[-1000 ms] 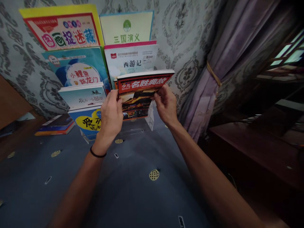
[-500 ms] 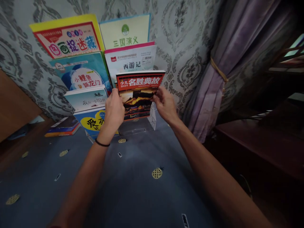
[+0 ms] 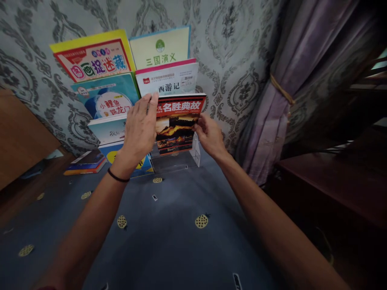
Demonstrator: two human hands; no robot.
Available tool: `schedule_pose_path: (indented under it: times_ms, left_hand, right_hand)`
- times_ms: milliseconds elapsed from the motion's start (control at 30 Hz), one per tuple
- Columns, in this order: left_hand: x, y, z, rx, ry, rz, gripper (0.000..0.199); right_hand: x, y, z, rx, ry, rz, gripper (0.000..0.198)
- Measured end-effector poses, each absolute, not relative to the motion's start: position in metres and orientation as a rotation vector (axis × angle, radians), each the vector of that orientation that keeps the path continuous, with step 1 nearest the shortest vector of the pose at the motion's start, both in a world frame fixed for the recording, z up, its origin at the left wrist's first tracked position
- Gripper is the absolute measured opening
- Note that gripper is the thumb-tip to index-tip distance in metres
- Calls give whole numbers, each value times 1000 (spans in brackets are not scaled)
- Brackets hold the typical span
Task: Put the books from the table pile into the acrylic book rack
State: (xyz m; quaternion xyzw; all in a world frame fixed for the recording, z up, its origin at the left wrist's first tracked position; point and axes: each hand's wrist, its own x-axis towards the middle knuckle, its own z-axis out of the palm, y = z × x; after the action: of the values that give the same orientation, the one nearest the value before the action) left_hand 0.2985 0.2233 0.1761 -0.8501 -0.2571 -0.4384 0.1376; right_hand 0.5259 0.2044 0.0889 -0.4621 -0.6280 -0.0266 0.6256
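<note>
A red and black book (image 3: 178, 125) with a Great Wall picture stands upright in the right column of a clear acrylic book rack (image 3: 195, 155). My right hand (image 3: 210, 135) pinches its right edge. My left hand (image 3: 140, 131), fingers stretched out and a dark band at the wrist, lies along the book's left edge and covers part of its title. Behind this book rise a white book (image 3: 169, 76) with a pink edge and a pale green book (image 3: 160, 46). Under my left hand, a pale blue book (image 3: 107, 131) and a blue and yellow book (image 3: 105, 151) are partly hidden.
A teal book (image 3: 90, 90) and a yellow-edged book (image 3: 90, 58) fill the rack's upper left. Several books (image 3: 86, 161) lie stacked on the blue pineapple-print cloth (image 3: 175, 249). Patterned wallpaper (image 3: 229, 48) is behind; a tied purple curtain (image 3: 269, 121) hangs at right.
My left hand has moved up along the book's left edge, its fingers now straighter. My right hand stays at the right edge. The view has shifted slightly.
</note>
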Motion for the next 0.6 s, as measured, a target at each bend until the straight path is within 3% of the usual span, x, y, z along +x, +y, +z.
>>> schedule_pose_path:
  times_ms: [333,600]
  left_hand:
    - [301,231,158,-2405,-810,-1063,53]
    - [301,239,157,-2377,-841,-997,63]
  right_hand:
    - [525,208,76,-1241,-1328,-169,20]
    - [522,210,68,-1363,-1306,-279,28]
